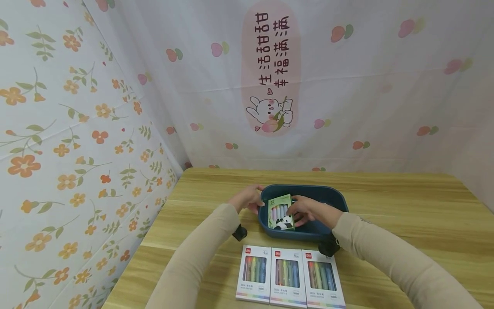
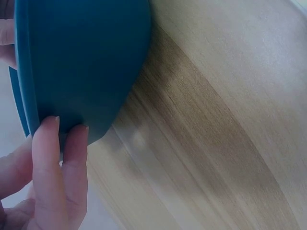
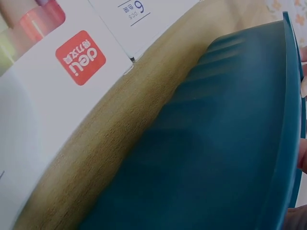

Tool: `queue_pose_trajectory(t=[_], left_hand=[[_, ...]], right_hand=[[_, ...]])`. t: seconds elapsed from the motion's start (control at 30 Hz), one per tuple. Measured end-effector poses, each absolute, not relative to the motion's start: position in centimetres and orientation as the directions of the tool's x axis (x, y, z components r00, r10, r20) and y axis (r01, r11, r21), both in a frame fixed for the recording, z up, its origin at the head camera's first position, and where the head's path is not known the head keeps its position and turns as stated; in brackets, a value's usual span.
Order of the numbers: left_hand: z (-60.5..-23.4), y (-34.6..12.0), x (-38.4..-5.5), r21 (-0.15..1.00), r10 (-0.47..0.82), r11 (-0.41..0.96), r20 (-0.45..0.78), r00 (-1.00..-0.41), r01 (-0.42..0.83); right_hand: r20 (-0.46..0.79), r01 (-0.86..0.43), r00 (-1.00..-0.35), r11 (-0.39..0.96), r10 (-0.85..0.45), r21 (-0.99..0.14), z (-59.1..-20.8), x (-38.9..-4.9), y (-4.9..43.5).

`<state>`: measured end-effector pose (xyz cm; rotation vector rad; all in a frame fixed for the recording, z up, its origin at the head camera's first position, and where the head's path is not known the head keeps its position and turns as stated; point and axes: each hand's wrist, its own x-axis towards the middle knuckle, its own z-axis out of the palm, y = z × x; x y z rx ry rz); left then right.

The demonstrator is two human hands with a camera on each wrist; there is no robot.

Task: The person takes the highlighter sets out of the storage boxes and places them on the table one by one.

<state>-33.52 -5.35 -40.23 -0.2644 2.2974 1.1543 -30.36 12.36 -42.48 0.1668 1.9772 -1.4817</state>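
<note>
A dark blue plastic bin (image 1: 275,234) stands on the wooden table. At its left end my left hand (image 1: 248,198) grips the rim, thumb on the inner side and fingers against the outer wall, seen closely on the bin wall (image 2: 91,57) in the left wrist view. Inside the bin, a green box of markers (image 1: 280,213) with a panda picture leans tilted. My right hand (image 1: 306,210) reaches over the rim and holds this box by its right side. In the right wrist view the bin's wall (image 3: 211,139) hides most of that hand; only some fingers (image 3: 303,155) show.
In front of the bin, three white boxes of highlighters lie side by side: left box (image 1: 253,274), middle box (image 1: 288,279), right box (image 1: 323,279). Black wrist cameras (image 1: 240,232) hang under the wrists. A printed curtain (image 1: 328,98) rises behind the wooden table (image 1: 401,206).
</note>
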Motion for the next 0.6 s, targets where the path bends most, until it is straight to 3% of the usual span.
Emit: queue_pose_trajectory(t=[0.6], left_hand=[[-39.67,-5.66,-32.82,0.705,0.100,0.597,-0.538,-0.837,-0.382]], right_hand=[[-0.514,0.412,-0.798,0.336,-0.315,-0.847,-41.56,-30.10,12.65]])
